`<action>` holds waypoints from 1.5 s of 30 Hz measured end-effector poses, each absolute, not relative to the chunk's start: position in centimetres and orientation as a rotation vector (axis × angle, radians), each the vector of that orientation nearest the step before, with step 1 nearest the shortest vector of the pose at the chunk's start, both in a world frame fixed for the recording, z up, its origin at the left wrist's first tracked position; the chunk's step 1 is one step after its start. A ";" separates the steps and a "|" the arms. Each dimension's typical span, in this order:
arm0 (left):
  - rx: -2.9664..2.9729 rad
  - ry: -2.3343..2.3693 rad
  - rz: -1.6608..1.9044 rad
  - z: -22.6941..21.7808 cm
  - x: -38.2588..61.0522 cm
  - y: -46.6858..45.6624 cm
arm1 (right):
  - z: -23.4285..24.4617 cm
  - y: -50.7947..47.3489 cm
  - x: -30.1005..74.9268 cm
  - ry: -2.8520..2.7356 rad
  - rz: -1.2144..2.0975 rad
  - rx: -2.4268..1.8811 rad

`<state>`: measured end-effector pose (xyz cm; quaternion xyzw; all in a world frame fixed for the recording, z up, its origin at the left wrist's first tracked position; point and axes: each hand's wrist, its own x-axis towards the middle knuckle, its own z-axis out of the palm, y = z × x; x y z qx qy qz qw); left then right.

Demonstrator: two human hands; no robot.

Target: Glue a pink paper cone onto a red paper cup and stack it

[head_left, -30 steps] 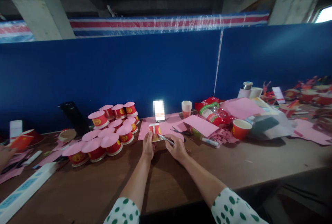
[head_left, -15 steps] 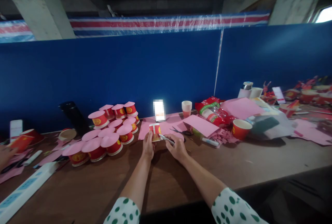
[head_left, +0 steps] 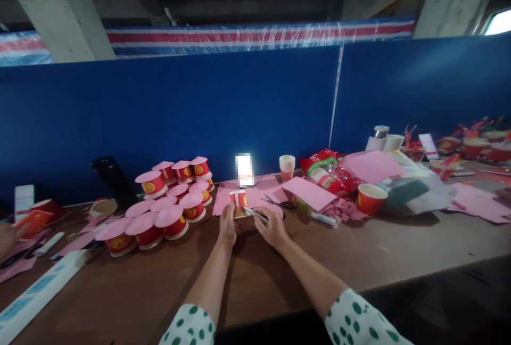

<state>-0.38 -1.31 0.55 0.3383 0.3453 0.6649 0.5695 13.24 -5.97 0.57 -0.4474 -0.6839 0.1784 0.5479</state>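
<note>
The left hand is closed around the side of a red paper cup, held above the middle of the bench; its fingers cover part of the cup's lower side. The right hand is closed on a slim pen-like tool, its tip at the cup; whether it is pen or blade cannot be made out, nor whether it touches. Behind them, toward the far edge, pink paper is partly covered by the cup, and a phone has a blurred-out screen. Scissors lie just beyond the right hand. Left of the hands, red cups with pink tops stand closely grouped, the front ones hiding those behind. A power strip and another person's hand are cut off at the left. Rightward, a red packet is partly covered by pink sheets.
</note>
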 end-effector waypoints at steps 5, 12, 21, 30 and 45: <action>0.805 0.804 1.555 0.7 -0.3 -1.4 | 0.5 -5.8 13.3 -1.609 0.429 -1.052; 0.812 0.790 1.564 0.7 -0.3 -1.5 | 0.7 -6.1 13.1 -1.631 0.461 -1.046; 0.805 0.791 1.561 0.6 -0.4 -1.4 | 0.4 -5.9 13.2 -1.593 0.440 -1.063; 0.778 0.826 1.561 0.6 -0.6 -1.3 | 0.3 -6.0 13.1 -1.624 0.419 -1.112; 0.785 0.843 1.547 0.6 -0.6 -1.4 | 0.7 -6.2 13.1 -1.632 0.471 -1.058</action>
